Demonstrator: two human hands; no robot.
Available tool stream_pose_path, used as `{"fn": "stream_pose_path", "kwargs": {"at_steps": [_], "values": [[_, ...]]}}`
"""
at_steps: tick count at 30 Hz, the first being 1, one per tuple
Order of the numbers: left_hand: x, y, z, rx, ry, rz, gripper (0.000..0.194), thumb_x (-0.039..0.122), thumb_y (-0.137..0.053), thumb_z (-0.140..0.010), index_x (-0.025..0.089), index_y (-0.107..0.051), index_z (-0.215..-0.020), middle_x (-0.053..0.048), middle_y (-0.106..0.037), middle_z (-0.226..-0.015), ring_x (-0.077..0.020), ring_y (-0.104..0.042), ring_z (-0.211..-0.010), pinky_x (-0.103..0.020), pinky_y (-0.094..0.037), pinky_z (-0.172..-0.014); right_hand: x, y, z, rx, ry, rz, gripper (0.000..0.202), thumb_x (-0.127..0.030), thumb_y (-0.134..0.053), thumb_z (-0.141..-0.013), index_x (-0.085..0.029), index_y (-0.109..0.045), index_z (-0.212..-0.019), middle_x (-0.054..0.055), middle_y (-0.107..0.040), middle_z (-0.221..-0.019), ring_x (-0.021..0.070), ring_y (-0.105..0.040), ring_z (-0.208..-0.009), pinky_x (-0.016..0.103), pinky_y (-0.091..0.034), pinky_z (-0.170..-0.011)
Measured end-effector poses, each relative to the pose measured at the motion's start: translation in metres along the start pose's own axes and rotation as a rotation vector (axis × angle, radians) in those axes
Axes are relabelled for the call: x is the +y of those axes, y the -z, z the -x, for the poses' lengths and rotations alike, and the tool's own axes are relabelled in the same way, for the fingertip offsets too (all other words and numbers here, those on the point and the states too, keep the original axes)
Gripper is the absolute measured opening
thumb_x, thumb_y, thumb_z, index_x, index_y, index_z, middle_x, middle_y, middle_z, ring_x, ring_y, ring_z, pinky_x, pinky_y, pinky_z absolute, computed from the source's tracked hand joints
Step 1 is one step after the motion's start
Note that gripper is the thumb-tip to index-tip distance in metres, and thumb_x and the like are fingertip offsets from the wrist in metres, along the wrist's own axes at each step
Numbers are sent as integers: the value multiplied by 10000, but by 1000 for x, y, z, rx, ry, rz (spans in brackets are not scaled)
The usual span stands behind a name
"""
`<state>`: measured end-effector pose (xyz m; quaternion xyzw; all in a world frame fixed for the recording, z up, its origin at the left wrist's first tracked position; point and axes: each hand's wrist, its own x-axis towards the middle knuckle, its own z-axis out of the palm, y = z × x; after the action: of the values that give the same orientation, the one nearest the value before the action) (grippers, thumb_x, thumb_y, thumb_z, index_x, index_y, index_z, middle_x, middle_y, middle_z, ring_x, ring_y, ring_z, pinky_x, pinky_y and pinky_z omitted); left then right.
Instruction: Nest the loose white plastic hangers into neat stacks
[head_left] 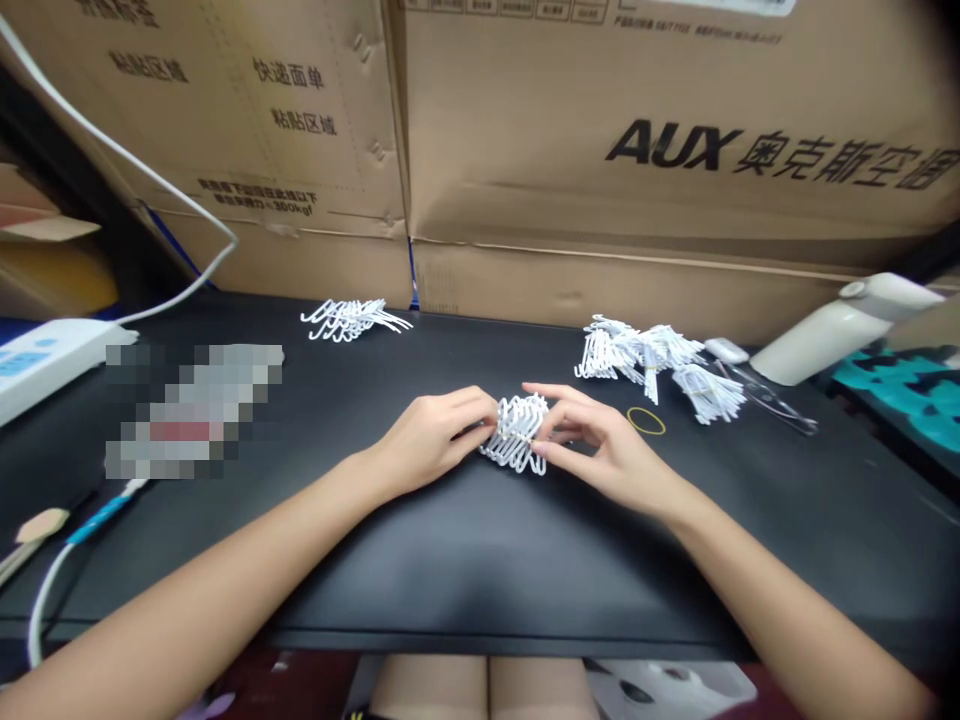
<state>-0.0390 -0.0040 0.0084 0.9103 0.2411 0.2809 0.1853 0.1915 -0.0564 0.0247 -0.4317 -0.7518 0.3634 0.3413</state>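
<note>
A bundle of white hooks [516,435] is held low over the black table [450,560], between my two hands. My left hand [442,435] pinches its left side with thumb and fingers. On the right side, my right hand [592,440] grips the bundle between thumb and fingers, with one finger stretched over the top. A yellow rubber band [646,421] lies just right of my right hand. Farther back at the left is a loose group of white hooks [349,320]. Several bundled white hooks [611,348] lie at the back right.
Large cardboard boxes [525,150] stand along the back. At the right are a cream bottle [832,335], glasses [780,400], a small white case [726,350] and teal material [900,400]. A blurred-out phone [202,410], a cable [97,520] and a power strip [52,360] occupy the left.
</note>
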Motion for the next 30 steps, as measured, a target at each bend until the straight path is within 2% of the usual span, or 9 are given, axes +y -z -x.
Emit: {"fn": "stream_pose_path", "kwargs": {"at_steps": [6,14,18,21,23,26,28,30], "values": [[-1,-2,0,31,21,25,137,193,-471,-913,171,-607,-902,-62,-643,-945,-139,-606,-836,-225,-472,-730,1,3,0,-54,9,12,134,-308,-633,-820,-183,-654,-779,121,-486,-1354,289,-380,-1341,350,-511,-923],[-1,-3,-2,63,90,112,125,200,-489,-895,163,-606,-872,-58,-644,-915,-131,-596,-792,-214,-489,-654,6,5,-2,-33,0,-8,161,-338,-663,-795,-182,-682,-766,128,-517,-1318,296,-405,-1326,382,-515,-928],[0,-3,-3,72,102,119,107,185,-506,-882,160,-606,-856,-52,-643,-900,-125,-600,-785,-202,-491,-645,3,7,-4,-86,4,-42,150,-339,-691,-780,-190,-708,-777,119,-530,-1309,283,-347,-1364,380,-470,-986],[0,-3,-3,68,101,119,97,178,-515,-876,160,-606,-847,-48,-644,-899,-122,-604,-785,-200,-491,-647,1,5,-3,-80,26,13,126,-321,-679,-794,-200,-713,-798,106,-538,-1304,272,-328,-1374,399,-421,-1033],[0,-3,-2,73,101,113,96,180,-516,-877,161,-606,-849,-46,-644,-897,-121,-607,-782,-201,-494,-651,2,2,-2,-63,41,74,118,-308,-665,-808,-212,-722,-845,97,-484,-1370,270,-377,-1345,415,-404,-1046],[0,-4,-1,95,112,111,84,191,-518,-879,165,-598,-885,-39,-647,-891,-120,-621,-785,-199,-498,-648,5,-2,0,-55,41,138,172,-295,-645,-826,-248,-724,-971,74,-302,-1508,247,-516,-1217,425,-418,-1033],[0,-5,-1,103,127,119,94,204,-519,-880,172,-583,-940,-36,-651,-910,-125,-634,-804,-198,-501,-643,6,-4,2,-62,40,168,227,-291,-643,-828,-270,-711,-1044,58,-203,-1550,238,-541,-1180,429,-426,-1025],[-1,-5,0,99,136,125,109,211,-513,-881,178,-576,-964,-38,-653,-926,-132,-639,-820,-200,-500,-634,6,-3,3,-76,44,187,266,-289,-653,-821,-279,-699,-1083,53,-184,-1556,249,-521,-1207,434,-423,-1029]]}}
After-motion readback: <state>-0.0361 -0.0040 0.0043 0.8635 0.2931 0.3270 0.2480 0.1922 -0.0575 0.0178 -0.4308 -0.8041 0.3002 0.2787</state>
